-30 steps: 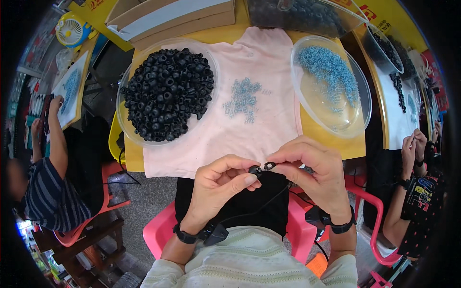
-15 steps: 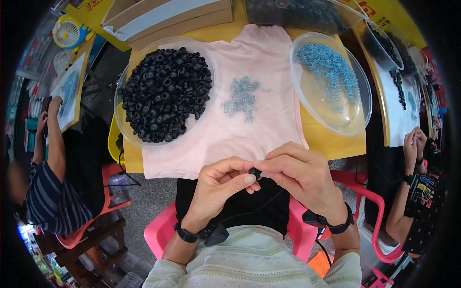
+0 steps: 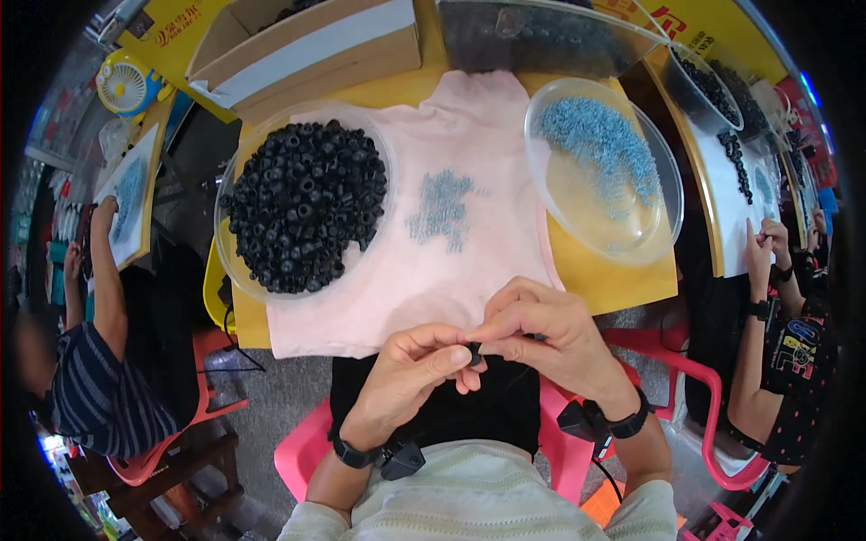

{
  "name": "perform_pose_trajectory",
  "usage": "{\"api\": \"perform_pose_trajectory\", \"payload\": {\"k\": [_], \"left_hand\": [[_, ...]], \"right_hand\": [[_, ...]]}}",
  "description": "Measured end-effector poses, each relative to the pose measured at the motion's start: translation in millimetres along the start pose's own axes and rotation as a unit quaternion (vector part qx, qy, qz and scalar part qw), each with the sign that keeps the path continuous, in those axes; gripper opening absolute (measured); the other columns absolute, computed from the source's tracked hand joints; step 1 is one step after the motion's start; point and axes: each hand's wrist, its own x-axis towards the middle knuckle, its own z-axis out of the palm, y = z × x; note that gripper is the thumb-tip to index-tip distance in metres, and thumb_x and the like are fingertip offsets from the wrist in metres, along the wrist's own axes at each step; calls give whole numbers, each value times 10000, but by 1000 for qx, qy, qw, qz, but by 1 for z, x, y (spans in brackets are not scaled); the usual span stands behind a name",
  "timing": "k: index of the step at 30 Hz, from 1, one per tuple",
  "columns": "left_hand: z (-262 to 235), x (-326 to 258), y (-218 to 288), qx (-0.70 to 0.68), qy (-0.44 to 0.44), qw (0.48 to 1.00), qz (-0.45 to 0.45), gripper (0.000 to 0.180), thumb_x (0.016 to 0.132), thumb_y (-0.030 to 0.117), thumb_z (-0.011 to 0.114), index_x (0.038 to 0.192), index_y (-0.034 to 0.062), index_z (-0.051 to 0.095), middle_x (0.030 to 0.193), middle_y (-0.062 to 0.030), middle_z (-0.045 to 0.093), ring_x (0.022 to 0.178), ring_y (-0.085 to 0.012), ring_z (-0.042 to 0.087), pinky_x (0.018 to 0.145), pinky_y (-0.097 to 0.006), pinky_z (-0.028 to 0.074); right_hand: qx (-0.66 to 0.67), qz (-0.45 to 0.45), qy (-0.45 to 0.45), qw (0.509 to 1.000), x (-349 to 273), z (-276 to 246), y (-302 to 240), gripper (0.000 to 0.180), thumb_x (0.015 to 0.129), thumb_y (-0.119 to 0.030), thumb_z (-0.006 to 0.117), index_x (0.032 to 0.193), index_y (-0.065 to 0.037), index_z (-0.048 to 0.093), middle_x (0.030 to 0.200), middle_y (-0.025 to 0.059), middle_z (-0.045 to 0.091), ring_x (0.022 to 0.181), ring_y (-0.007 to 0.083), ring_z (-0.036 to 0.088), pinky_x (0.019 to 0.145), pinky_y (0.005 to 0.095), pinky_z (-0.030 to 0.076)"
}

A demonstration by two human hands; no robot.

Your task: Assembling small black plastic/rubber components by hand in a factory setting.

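In front of my lap, at the table's near edge, my two hands meet. My left hand [image 3: 419, 370] pinches a small black plastic piece [image 3: 474, 353] between thumb and fingers. The fingertips of my right hand [image 3: 541, 329] close together against it; whatever they grip is too small to make out. A dark bit shows between the right hand's fingers. Beyond them, a pink cloth [image 3: 379, 311] bears a loose patch of tiny pale blue pieces [image 3: 442, 203]. To its left, a clear round tub [image 3: 225, 257] holds a heap of black hollow plastic pieces [image 3: 302, 203].
At the right, a clear oval tub [image 3: 622, 243] holds more pale blue pieces [image 3: 600, 135]. A cardboard box [image 3: 307, 63] and a clear bin [image 3: 541, 41] stand at the back. Co-workers sit at both sides, near a small fan [image 3: 124, 83] and a pink chair [image 3: 713, 406].
The view has shifted, so table and hands sit lower in it. My right fingers have curled more around the black piece. The co-workers' hands at both sides have moved.
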Motion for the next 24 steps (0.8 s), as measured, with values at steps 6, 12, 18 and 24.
{"api": "perform_pose_trajectory", "payload": {"k": [6, 12, 18, 24], "left_hand": [[5, 3, -2, -10, 2, 999, 35, 147, 940, 61, 609, 1057, -14, 654, 973, -133, 688, 808, -172, 668, 703, -260, 524], [12, 8, -2, 9, 41, 995, 86, 128, 932, 31, 604, 1040, -15, 655, 983, -116, 688, 868, -169, 667, 793, -275, 529], [17, 8, -5, 94, 71, 988, 98, 147, 926, 48, 630, 1053, -22, 657, 957, -95, 691, 870, -139, 662, 814, -264, 527], [22, 8, -7, 118, 75, 986, 89, 194, 949, 90, 613, 1089, -42, 634, 942, -93, 690, 869, -136, 664, 799, -258, 526]], "right_hand": [[-23, 28, 6, 999, -3, 4, -7, 255, 831, -29, 709, 1085, -49, 694, 897, 49, 574, 798, 140, 596, 700, 249, 477], [-189, -42, 49, 980, -5, 15, -13, 462, 763, -136, 768, 1181, -30, 603, 902, 86, 560, 795, 205, 591, 675, 291, 501], [-429, -146, 58, 890, -6, 21, -5, 488, 707, -169, 751, 1120, 30, 581, 895, 84, 534, 801, 223, 553, 660, 322, 494], [-445, -130, 48, 885, -11, 18, -3, 378, 737, -172, 723, 1025, 23, 576, 860, 88, 514, 797, 227, 545, 664, 321, 489]]}}
